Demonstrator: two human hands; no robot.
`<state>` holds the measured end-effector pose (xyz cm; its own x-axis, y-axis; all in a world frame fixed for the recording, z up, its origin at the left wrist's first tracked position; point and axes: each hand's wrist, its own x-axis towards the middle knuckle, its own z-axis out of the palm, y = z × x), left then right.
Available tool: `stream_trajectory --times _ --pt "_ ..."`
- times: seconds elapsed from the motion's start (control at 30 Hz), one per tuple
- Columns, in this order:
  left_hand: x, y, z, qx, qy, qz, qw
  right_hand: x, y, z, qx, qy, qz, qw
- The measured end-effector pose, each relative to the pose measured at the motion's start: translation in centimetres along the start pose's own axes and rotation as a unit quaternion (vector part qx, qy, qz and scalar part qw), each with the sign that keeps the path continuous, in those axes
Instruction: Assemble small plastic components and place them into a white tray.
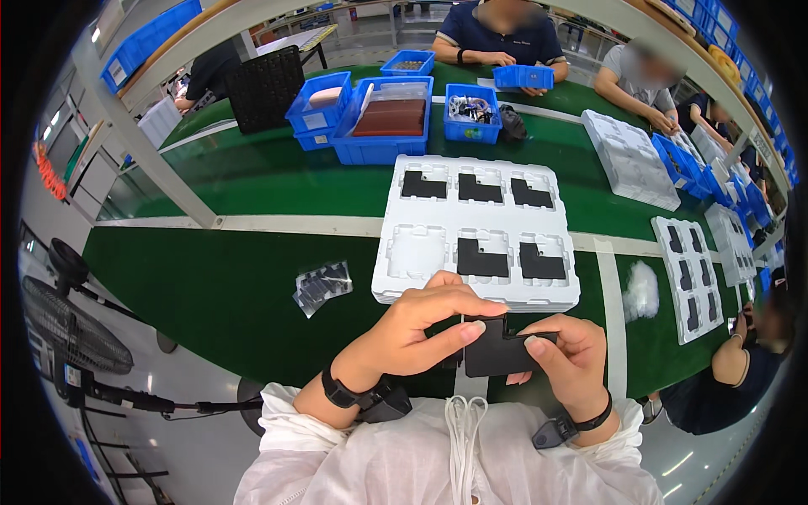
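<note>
No text legible; pale lettering (523, 42) on navy shirt (500, 45) too small

Central tray (471, 214): moulded plastic, smooth, soft sheen. Black pieces (482, 263) in tray: matt, plastic-looking. Held piece (497, 358), near side of tray: likewise matt, smooth-faced. Packet (322, 286), left of tray: thin clear plastic, glossy, creased. Film bundle (641, 292), right of tray: translucent plastic, crumpled. Blue bin (380, 152), beyond tray: smooth plastic, slight gloss. Tabletop (210, 278), beneath tray: smooth, faintly shiny. Shirt (379, 463), near side of tray: wrinkled cloth, matt.
</note>
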<state>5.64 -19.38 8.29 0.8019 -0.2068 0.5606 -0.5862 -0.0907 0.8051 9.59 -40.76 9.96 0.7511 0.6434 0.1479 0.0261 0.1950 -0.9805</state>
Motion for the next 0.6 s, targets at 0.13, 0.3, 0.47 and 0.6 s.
stream_trajectory --times 0.13,0.3,0.47,0.6 --pt "-0.2 0.1 0.4 -0.045 0.008 -0.046 0.998 0.1 -0.2 -0.1 -0.002 0.008 0.006 1.0" --pt "-0.2 -0.7 1.3 -0.199 0.048 -0.044 0.978 0.3 -0.5 -0.2 0.022 0.007 0.008 1.0" --pt "-0.2 -1.7 1.4 -0.21 0.02 0.005 0.978 0.2 -0.4 0.1 0.022 0.025 -0.013 0.999" --pt "-0.2 -2.1 2.5 -0.326 0.043 0.025 0.944 0.3 -0.4 0.3 0.03 0.024 -0.021 0.999"
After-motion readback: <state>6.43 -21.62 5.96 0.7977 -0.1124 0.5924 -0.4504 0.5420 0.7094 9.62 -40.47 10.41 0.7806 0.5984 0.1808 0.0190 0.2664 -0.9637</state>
